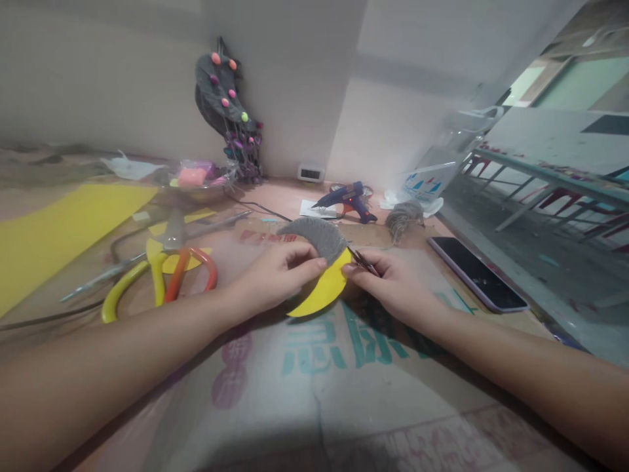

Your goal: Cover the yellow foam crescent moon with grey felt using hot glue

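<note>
A crescent-shaped piece lies between my hands, its far part wrapped in grey yarn (319,235) and its near part bare yellow card (318,296). My left hand (289,272) grips the crescent from the left, thumb on top near where grey meets yellow. From the right, my right hand (381,278) pinches the yellow card's edge between thumb and fingers. A thin, dark, pointed metal tool (364,261) also sticks out of the right hand toward the crescent; its exact kind is unclear.
Scissors (162,285) with yellow and orange handles lie at left by a yellow sheet (63,229). Behind are a glue gun (346,196), grey yarn ball (405,216) and small clock (310,173). A phone (479,272) lies right; a decorated grey crescent (221,92) leans on the wall.
</note>
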Demonstrator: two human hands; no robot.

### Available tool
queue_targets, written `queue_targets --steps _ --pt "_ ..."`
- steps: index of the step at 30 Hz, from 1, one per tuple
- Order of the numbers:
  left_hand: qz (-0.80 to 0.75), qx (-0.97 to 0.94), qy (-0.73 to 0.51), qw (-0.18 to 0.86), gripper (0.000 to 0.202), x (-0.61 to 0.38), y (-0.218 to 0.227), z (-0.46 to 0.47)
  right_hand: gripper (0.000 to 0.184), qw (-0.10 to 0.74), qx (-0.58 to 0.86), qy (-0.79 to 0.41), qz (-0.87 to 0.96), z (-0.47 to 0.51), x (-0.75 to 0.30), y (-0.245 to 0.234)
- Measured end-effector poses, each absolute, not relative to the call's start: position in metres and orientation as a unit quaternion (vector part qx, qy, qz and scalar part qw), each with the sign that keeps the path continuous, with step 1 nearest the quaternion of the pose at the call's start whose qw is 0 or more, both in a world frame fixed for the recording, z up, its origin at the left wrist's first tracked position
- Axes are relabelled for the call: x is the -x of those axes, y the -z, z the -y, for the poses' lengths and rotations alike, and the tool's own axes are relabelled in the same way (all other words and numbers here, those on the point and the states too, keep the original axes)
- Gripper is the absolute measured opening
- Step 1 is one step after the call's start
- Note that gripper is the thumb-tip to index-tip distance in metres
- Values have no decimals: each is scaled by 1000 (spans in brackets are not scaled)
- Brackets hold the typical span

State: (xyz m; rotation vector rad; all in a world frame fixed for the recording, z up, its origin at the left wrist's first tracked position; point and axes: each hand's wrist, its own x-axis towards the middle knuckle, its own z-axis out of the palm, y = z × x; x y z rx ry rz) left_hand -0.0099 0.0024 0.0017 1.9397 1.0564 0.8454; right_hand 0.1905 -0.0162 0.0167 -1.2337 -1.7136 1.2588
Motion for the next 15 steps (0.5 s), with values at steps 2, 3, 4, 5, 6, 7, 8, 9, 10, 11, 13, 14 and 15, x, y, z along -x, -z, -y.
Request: queue_targets --steps 2,3,4,5,6,7,8,9,10,11,13,14,15 --pt "-413 -757 -329 384 30 10 -2 -3 19 339 467 -493 651 16 -190 -17" --pt "-412 -760 -329 381 31 10 -1 -3 18 338 466 -498 648 16 -190 -16" --pt "-410 -764 -327 375 31 10 -1 -4 18 338 465 -502 646 16 -190 -16" --pt "-409 -770 -324 368 31 10 0 -5 17 338 464 -504 645 16 -190 -16" --pt "-409 -774 -323 360 32 11 0 -5 17 337 464 -504 645 15 -190 -16" --pt "-409 -777 -322 353 32 11 0 -6 18 337 465 -502 647 15 -190 -16" --pt "-409 -779 -324 348 32 11 1 -6 19 336 467 -499 648 15 -190 -16" --pt "-407 -779 -327 347 31 11 1 -6 19 336 469 -495 650 15 -190 -16" --pt "-404 -779 -329 349 31 11 0 -6 20 335 471 -490 652 15 -190 -17" --pt "-399 -778 -331 355 31 10 0 -5 19 335 473 -486 654 15 -190 -17" --pt "-389 -773 -332 374 31 10 -1 -4 18 339 471 -483 656 15 -190 -18" --pt "-386 -769 -332 386 32 10 -1 -3 17 344 467 -483 656 15 -191 -18" --pt "-385 -764 -332 398 32 10 -2 -3 17 348 461 -486 655 15 -191 -18"
